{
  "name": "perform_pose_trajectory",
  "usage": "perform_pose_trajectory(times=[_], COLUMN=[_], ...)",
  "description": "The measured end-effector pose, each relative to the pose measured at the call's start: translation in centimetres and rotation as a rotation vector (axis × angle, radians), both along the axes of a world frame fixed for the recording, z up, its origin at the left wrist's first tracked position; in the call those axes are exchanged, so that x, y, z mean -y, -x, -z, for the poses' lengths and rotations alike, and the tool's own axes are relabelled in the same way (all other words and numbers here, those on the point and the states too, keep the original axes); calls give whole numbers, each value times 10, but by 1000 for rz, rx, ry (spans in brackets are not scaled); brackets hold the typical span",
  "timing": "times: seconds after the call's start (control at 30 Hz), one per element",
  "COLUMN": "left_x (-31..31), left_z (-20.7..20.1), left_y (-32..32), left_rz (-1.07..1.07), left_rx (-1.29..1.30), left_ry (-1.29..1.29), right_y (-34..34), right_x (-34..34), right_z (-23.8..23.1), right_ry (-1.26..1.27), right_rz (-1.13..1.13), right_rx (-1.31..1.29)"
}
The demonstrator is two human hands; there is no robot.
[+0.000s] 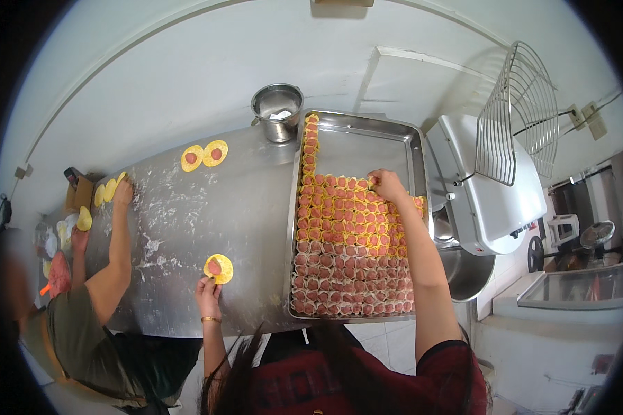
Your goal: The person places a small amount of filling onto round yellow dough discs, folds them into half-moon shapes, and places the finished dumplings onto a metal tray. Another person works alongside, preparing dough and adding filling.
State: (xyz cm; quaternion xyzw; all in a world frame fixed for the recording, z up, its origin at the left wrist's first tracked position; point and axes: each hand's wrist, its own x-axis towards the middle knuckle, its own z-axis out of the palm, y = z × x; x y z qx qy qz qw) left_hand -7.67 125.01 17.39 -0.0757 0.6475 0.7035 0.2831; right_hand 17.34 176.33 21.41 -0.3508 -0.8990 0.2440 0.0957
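Observation:
My left hand (208, 297) pinches the near edge of a round yellow dumpling wrapper (226, 274) with a lump of pink meat filling (214, 266) on it, just above the steel table. Over the large metal tray (367, 149), my right hand (386, 185) is closed, fingertips together on a small open-topped dumpling (371, 182) at the end of the farthest full row. Its fingers partly hide that dumpling. Packed rows of meat dumplings (349, 225) fill the tray's near part, with yellow wrappers farther off and paler ones nearer. A single line of them runs up its left side.
Two filled wrappers (204, 156) lie toward the back of the floury steel table (180, 214). A metal pail (277, 114) stands behind the tray. At left, a co-worker's hand (123, 192) reaches to more wrappers (104, 191). A white machine (495, 200) with a wire guard stands right.

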Motion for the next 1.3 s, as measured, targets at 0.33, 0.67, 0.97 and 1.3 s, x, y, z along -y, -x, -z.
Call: perform_pose_trajectory(times=[0.33,0.67,0.97,1.3], left_x=[-4,-11,-7,-5], left_z=[-4,-18,-9,1], left_y=[-28,-32,-21,-15], left_rz=[-60,-164,-130,-152], left_rx=[-41,-23,-26,-43], left_ry=[4,45,113,145], right_y=[-6,-5,-7,-9], right_x=[9,9,5,5], right_z=[-16,-30,-17,-15], right_ry=[94,153,185,229], right_rz=[-93,-71,-8,45], right_rx=[-35,18,-86,-77])
